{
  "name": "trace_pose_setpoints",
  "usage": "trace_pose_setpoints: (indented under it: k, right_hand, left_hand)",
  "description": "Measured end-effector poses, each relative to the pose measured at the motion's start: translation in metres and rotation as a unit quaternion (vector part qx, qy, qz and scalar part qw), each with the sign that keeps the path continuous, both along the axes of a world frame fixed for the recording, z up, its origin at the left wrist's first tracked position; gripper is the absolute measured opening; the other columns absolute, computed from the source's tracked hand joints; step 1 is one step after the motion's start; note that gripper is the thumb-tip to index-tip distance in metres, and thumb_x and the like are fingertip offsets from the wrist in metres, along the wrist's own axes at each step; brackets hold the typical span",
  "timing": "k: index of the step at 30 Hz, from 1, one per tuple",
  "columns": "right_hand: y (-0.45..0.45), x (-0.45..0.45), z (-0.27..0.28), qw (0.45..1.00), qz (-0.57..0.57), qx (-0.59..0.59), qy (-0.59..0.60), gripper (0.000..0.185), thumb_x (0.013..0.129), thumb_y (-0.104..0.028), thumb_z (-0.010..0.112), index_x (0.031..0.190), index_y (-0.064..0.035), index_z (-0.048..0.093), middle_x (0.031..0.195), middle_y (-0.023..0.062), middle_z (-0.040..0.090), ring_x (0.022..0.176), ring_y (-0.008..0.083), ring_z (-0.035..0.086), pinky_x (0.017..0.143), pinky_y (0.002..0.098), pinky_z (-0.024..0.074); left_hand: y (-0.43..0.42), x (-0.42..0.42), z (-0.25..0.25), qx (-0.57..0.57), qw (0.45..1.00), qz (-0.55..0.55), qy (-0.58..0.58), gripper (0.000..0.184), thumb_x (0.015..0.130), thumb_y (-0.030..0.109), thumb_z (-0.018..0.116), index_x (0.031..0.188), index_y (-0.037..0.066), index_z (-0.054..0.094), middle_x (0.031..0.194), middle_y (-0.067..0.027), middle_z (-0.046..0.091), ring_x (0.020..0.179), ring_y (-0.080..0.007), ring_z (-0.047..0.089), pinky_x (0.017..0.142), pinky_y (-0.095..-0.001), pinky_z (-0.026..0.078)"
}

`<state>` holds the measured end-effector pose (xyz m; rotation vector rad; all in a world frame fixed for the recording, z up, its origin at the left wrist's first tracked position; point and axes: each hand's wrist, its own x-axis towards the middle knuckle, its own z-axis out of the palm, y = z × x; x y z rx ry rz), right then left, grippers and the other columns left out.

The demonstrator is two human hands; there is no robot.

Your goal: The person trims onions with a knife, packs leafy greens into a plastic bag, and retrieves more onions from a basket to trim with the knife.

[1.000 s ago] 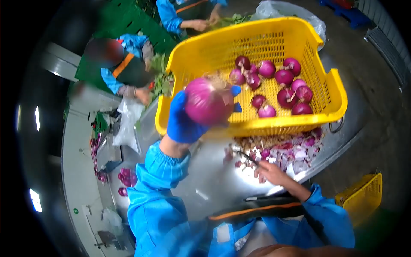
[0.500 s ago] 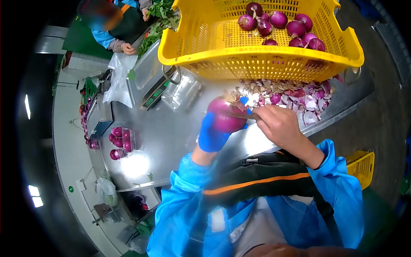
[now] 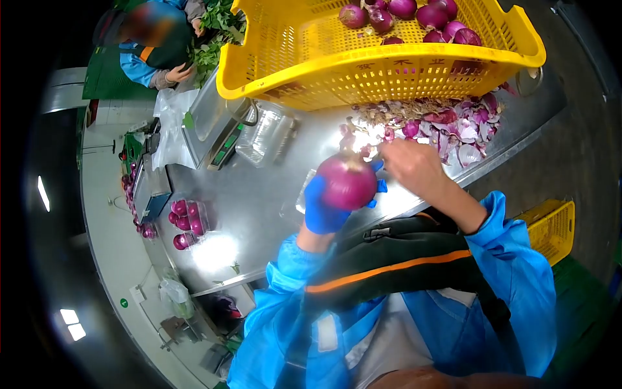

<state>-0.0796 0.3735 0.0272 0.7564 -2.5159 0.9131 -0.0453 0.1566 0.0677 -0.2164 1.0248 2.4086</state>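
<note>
Your left hand (image 3: 328, 206), in a blue glove, is clamped around one large red onion (image 3: 348, 181); the palm and fingers wrap its side and underside, and the fingertips show past its far side. The onion sits above the metal table (image 3: 253, 194), close to your front. Your right hand (image 3: 414, 170) is bare, its fingers curled together just beside the onion's top; you cannot tell what they close on. Ahead, one big yellow basket (image 3: 389, 74) holds about ten red onions (image 3: 467, 37), some cut off by the view's edge. One heap of peelings (image 3: 453, 129) lies along its near side. At left, clear packs (image 3: 201, 217) hold several small onions (image 3: 183, 223), too crowded to count surely. A second yellow basket (image 3: 551, 233) stands at right, beyond the table. One co-worker (image 3: 152, 48) has two hands near green leaves (image 3: 207, 55).
</note>
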Motion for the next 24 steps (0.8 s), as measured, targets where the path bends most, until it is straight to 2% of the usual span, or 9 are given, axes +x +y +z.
trace_pose_setpoints:
  k: [3, 6, 10, 16, 17, 20, 22, 23, 24]
  right_hand:
    - [0.034, -0.007, -0.041, 0.995, -0.096, 0.000, -0.021, 0.025, 0.075, -0.008, 0.065, 0.101, -0.0105, 0.065, 0.083, 0.0063, 0.064, 0.072, 0.0230, 0.065, 0.056, 0.0350, 0.0508]
    - [0.023, 0.009, -0.020, 0.993, -0.104, -0.042, -0.041, 0.031, 0.074, -0.007, 0.068, 0.105, -0.0087, 0.066, 0.086, 0.0077, 0.066, 0.074, 0.0251, 0.065, 0.060, 0.0366, 0.0519]
    - [0.003, 0.006, 0.007, 0.985, -0.042, -0.148, -0.079, 0.034, 0.082, -0.009, 0.069, 0.116, -0.0054, 0.064, 0.093, 0.0154, 0.069, 0.078, 0.0298, 0.068, 0.066, 0.0361, 0.0544]
    - [-0.008, 0.005, 0.025, 0.902, 0.057, -0.264, -0.336, 0.060, 0.086, -0.033, 0.071, 0.135, -0.0077, 0.048, 0.113, 0.0152, 0.067, 0.089, 0.0262, 0.070, 0.076, 0.0363, 0.0540]
    - [-0.009, -0.003, 0.007, 0.907, 0.061, -0.319, -0.268, 0.059, 0.089, -0.035, 0.068, 0.136, -0.0059, 0.047, 0.117, 0.0151, 0.065, 0.090, 0.0261, 0.070, 0.079, 0.0380, 0.0535]
    - [-0.008, -0.005, 0.003, 0.604, 0.138, -0.561, -0.548, 0.044, 0.101, -0.042, 0.050, 0.120, -0.0030, 0.047, 0.074, 0.0038, 0.051, 0.050, 0.0091, 0.044, 0.045, 0.0237, 0.0359]
    - [-0.021, 0.003, -0.012, 0.462, 0.166, -0.617, -0.616, 0.046, 0.100, -0.040, 0.050, 0.131, -0.0058, 0.046, 0.080, 0.0029, 0.052, 0.056, 0.0072, 0.046, 0.047, 0.0239, 0.0370]
    - [-0.027, 0.009, -0.008, 0.468, 0.084, -0.609, -0.635, 0.041, 0.102, -0.039, 0.047, 0.125, -0.0050, 0.050, 0.073, -0.0006, 0.050, 0.057, 0.0088, 0.048, 0.049, 0.0240, 0.0389]
    - [-0.026, 0.007, -0.011, 0.556, 0.070, -0.552, -0.618, 0.040, 0.102, -0.039, 0.047, 0.123, -0.0053, 0.051, 0.073, -0.0003, 0.051, 0.058, 0.0093, 0.049, 0.050, 0.0245, 0.0399]
  left_hand:
    - [0.004, -0.009, 0.034, 0.068, 0.992, -0.066, 0.089, 0.079, 0.083, 0.050, 0.068, 0.144, 0.011, 0.035, 0.143, -0.0242, 0.044, 0.121, -0.0411, 0.054, 0.099, -0.0482, 0.049]
    - [0.003, -0.019, 0.008, -0.062, 0.994, 0.041, 0.074, 0.081, 0.083, 0.044, 0.071, 0.146, 0.011, 0.032, 0.142, -0.0227, 0.045, 0.124, -0.0387, 0.052, 0.104, -0.0491, 0.044]
    - [0.006, -0.022, -0.012, -0.285, 0.929, 0.075, 0.224, 0.087, 0.082, 0.036, 0.074, 0.149, 0.008, 0.025, 0.137, -0.0188, 0.048, 0.126, -0.0316, 0.050, 0.105, -0.0436, 0.044]
    - [0.001, -0.027, 0.006, -0.264, 0.962, -0.008, 0.065, 0.100, 0.078, 0.033, 0.079, 0.153, 0.005, 0.018, 0.145, -0.0158, 0.040, 0.127, -0.0302, 0.050, 0.103, -0.0428, 0.045]
    - [-0.002, -0.028, 0.009, -0.289, 0.954, -0.047, 0.058, 0.101, 0.077, 0.032, 0.080, 0.153, 0.005, 0.019, 0.146, -0.0156, 0.039, 0.127, -0.0304, 0.049, 0.103, -0.0432, 0.045]
    - [-0.014, -0.021, -0.006, -0.386, 0.891, -0.076, 0.226, 0.101, 0.075, 0.028, 0.081, 0.152, 0.005, 0.021, 0.146, -0.0154, 0.038, 0.130, -0.0316, 0.047, 0.104, -0.0458, 0.044]
    - [0.000, -0.019, -0.024, -0.368, 0.888, 0.004, 0.276, 0.102, 0.073, 0.027, 0.083, 0.151, 0.004, 0.022, 0.145, -0.0153, 0.039, 0.132, -0.0309, 0.044, 0.107, -0.0448, 0.041]
    - [0.003, -0.019, -0.031, -0.343, 0.903, 0.026, 0.258, 0.101, 0.073, 0.027, 0.083, 0.151, 0.004, 0.022, 0.145, -0.0153, 0.039, 0.132, -0.0305, 0.044, 0.107, -0.0441, 0.040]
    - [0.002, -0.017, -0.035, -0.318, 0.916, 0.049, 0.239, 0.101, 0.073, 0.028, 0.083, 0.151, 0.003, 0.023, 0.144, -0.0153, 0.040, 0.133, -0.0301, 0.043, 0.108, -0.0434, 0.039]
